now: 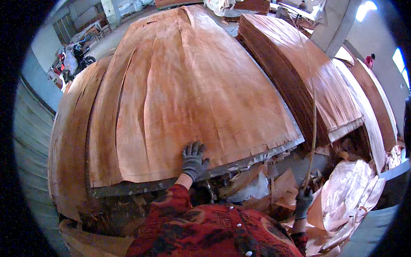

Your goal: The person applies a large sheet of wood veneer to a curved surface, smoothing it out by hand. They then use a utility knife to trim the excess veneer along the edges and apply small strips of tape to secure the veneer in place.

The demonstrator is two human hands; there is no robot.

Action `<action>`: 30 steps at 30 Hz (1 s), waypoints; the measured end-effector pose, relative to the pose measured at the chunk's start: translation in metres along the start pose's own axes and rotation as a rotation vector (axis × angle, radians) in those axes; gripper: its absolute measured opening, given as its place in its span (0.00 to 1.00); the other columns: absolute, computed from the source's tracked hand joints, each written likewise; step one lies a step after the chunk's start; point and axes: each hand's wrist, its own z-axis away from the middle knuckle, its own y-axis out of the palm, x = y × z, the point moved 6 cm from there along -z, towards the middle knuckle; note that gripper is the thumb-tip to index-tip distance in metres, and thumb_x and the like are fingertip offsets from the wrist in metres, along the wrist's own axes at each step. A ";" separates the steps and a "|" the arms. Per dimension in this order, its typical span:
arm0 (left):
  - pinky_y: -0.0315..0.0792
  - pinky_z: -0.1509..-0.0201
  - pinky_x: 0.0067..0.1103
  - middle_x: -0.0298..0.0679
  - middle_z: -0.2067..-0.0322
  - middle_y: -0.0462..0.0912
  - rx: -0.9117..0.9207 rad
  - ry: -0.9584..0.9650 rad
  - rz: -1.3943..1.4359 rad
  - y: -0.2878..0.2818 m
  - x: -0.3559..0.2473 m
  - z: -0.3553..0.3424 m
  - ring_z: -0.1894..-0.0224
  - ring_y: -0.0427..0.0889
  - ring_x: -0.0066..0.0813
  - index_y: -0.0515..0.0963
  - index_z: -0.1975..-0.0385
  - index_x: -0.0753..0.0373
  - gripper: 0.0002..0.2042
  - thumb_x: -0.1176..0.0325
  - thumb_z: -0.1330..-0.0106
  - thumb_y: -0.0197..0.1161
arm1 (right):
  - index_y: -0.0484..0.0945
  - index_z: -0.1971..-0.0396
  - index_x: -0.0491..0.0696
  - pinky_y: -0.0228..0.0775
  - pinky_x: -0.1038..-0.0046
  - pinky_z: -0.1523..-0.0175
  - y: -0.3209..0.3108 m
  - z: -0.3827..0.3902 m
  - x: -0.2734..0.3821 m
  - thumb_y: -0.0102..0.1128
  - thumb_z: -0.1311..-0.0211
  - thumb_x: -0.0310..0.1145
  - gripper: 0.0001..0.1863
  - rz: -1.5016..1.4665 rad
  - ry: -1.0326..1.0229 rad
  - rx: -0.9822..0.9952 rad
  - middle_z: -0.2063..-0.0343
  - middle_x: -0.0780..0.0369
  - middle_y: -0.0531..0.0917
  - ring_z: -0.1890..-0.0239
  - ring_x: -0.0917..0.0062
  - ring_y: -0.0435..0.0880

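The left hand (194, 160), gloved in grey, lies palm down with its fingers spread near the front edge of the broad wood sheet (222, 98), grasping nothing; the sheet is on top of the wide pile straight ahead of the person, and the flat palm probably serves to steady or smooth it; the right hand (304, 200), also gloved, is lower and off to the right, seemingly curled around the lower end of a long thin stick (314, 124); the stick rises steeply in front of the neighbouring stack (282, 73), perhaps held upright so that it stays off the sheet, though whether its far end touches anything I cannot tell; long folds and lapped edges run down the sheet's left part and would hinder it lying flat; the neighbouring stack crowds its right side, with only a narrow gap between; torn scraps (284, 184) litter the space between the front edge and the right hand, and a heap of crumpled pale sheets (346, 192) is just beside that hand; farther off are a motorbike (81, 55) at the left and a pillar (336, 30) at the right.
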 end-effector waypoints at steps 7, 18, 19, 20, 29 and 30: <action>0.39 0.34 0.46 0.46 0.36 0.50 -0.054 -0.109 -0.138 0.029 -0.007 -0.001 0.34 0.46 0.49 0.61 0.40 0.55 0.30 0.54 0.44 0.53 | 0.74 0.70 0.42 0.64 0.75 0.71 -0.108 -0.293 0.013 0.53 0.40 0.39 0.13 0.329 -0.646 -0.369 0.79 0.63 0.74 0.76 0.78 0.70; 0.47 0.34 0.34 0.53 0.37 0.50 -0.464 -0.841 0.384 -0.010 0.079 0.160 0.34 0.48 0.46 0.48 0.37 0.67 0.39 0.57 0.44 0.60 | 0.77 0.68 0.45 0.56 0.78 0.80 0.046 -0.328 -0.017 0.50 0.37 0.38 0.12 0.143 -0.395 0.111 0.81 0.65 0.76 0.84 0.82 0.66; 0.49 0.34 0.32 0.52 0.37 0.50 -0.578 -0.963 0.504 -0.017 0.095 0.178 0.34 0.49 0.44 0.47 0.37 0.66 0.39 0.57 0.43 0.60 | 0.78 0.69 0.45 0.50 0.79 0.82 0.086 -0.276 -0.021 0.53 0.39 0.40 0.13 0.202 -0.133 0.312 0.82 0.68 0.74 0.86 0.85 0.62; 0.51 0.35 0.30 0.51 0.37 0.50 -0.680 -1.058 0.473 -0.022 0.119 0.194 0.35 0.51 0.41 0.45 0.36 0.66 0.40 0.56 0.43 0.60 | 0.78 0.70 0.45 0.47 0.81 0.83 0.115 -0.205 0.019 0.55 0.41 0.38 0.11 -0.141 -0.025 0.561 0.85 0.69 0.73 0.87 0.88 0.61; 0.61 0.44 0.26 0.42 0.44 0.62 -1.260 -1.320 0.520 -0.068 0.225 0.239 0.46 0.63 0.32 0.60 0.44 0.67 0.31 0.55 0.42 0.61 | 0.74 0.55 0.46 0.51 0.85 0.86 0.227 -0.011 0.014 0.54 0.42 0.36 0.16 -0.400 0.300 0.918 0.63 0.60 0.82 0.91 0.89 0.60; 0.64 0.48 0.25 0.41 0.47 0.65 -1.254 -1.303 0.584 -0.066 0.229 0.235 0.50 0.66 0.30 0.63 0.48 0.66 0.27 0.55 0.42 0.60 | 0.73 0.54 0.47 0.50 0.85 0.86 0.231 -0.010 0.001 0.53 0.41 0.36 0.16 -0.366 0.209 0.871 0.62 0.60 0.82 0.91 0.89 0.60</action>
